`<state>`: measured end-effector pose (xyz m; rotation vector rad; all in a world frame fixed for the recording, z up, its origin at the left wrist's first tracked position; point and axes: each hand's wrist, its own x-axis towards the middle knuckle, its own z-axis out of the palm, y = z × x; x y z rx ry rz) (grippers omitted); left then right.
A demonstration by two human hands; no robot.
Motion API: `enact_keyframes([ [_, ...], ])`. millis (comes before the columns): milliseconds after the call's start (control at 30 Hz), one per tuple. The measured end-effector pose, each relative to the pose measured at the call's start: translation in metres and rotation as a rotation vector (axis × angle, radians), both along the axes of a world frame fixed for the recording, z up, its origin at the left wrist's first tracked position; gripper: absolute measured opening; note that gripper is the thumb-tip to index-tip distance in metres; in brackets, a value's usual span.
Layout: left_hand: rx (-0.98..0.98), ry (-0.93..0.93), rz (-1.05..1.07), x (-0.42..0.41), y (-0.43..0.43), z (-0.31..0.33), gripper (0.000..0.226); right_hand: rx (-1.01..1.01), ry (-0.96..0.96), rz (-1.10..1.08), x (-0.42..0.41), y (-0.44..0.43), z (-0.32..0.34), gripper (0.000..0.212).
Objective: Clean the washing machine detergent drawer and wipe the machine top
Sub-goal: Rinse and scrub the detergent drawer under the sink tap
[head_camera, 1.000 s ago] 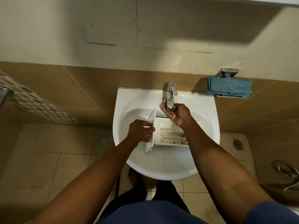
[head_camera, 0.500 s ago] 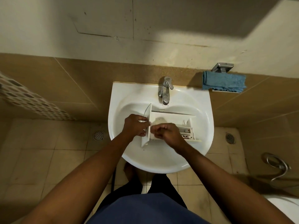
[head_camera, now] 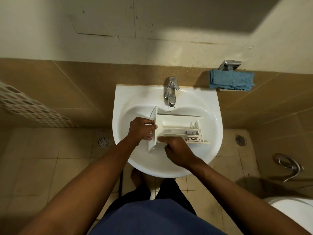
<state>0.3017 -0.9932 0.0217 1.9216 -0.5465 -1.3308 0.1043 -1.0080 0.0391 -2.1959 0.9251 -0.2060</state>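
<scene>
While the left hand (head_camera: 141, 128) is gripping the detergent drawer (head_camera: 177, 127) by its front panel over the sink (head_camera: 210, 106), the right hand (head_camera: 177, 150) is pressing fingertips into its near compartment.

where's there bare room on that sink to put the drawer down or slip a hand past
Bare basin shows right of the detergent drawer, toward the sink rim, and in front of it, near the person. It is crowded at the drawer's front panel, where the left hand and right hand meet, and under the faucet.

Bare forearms, blue shirt (head_camera: 152, 219), dark trousers (head_camera: 171, 189), bare foot (head_camera: 137, 177) on tiled floor
</scene>
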Motion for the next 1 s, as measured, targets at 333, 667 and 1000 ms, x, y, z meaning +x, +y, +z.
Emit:
enact_keyframes([
  [333,0.010,0.012,-0.025,0.000,-0.002,0.004,0.033,0.294,0.026,-0.395,0.024,-0.051,-0.017,0.015],
  [667,0.017,0.024,-0.023,0.001,-0.003,0.004,0.034,0.390,0.156,-0.353,0.024,-0.064,-0.012,0.026],
  [1000,0.026,0.032,-0.014,0.001,-0.005,0.003,0.034,0.370,0.595,-0.039,0.062,-0.091,0.012,0.029],
])
